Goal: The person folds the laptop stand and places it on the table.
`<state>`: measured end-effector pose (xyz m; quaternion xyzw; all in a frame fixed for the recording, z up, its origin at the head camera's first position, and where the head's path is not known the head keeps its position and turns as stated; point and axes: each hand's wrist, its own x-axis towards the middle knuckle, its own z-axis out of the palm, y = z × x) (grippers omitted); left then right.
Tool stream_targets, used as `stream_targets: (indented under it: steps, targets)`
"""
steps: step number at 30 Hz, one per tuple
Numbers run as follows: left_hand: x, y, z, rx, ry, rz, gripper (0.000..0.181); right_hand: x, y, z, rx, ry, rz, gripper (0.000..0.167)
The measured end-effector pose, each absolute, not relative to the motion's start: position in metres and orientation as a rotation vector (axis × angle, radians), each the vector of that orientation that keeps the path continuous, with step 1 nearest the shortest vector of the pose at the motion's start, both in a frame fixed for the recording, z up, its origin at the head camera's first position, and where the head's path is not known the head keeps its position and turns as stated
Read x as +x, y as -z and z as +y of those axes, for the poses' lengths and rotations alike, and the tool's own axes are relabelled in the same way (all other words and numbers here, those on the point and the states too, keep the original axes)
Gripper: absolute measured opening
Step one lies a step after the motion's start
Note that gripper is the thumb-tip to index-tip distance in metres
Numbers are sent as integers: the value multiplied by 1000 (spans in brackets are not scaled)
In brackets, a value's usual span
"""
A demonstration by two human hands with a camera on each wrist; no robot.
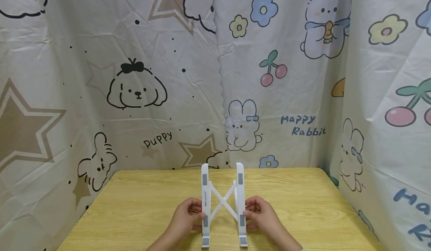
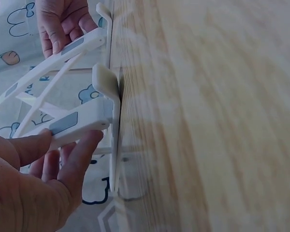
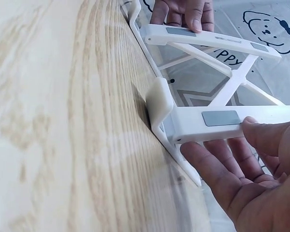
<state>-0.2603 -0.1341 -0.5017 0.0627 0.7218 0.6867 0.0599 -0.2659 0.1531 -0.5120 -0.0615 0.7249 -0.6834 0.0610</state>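
Note:
A white folding stand (image 1: pixel 223 201) with grey pads and an X-shaped brace stands on the wooden table, spread apart. My left hand (image 1: pixel 184 220) grips its left rail, thumb on the front and fingers behind; the left wrist view shows that hand (image 2: pixel 38 188) pinching the rail (image 2: pixel 82 121) near a grey pad. On the right rail (image 1: pixel 241 202), my right hand (image 1: pixel 266 219) has the same kind of hold. In the right wrist view the right hand (image 3: pixel 251 169) pinches the near rail (image 3: pixel 193 121), its thumb beside the grey pad.
The wooden table (image 1: pixel 141 191) extends around the stand. Behind it and at both sides hangs a patterned cloth (image 1: pixel 192 112) with puppies, rabbits, stars and flowers, close to the table's back edge.

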Motion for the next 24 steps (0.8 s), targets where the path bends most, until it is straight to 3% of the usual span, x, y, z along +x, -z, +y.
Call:
stream_targets:
  steps: [24]
  targets:
    - [-263, 503, -128, 235, -2076, 2204, 28, -263, 509, 147, -199, 2096, 2166, 30]
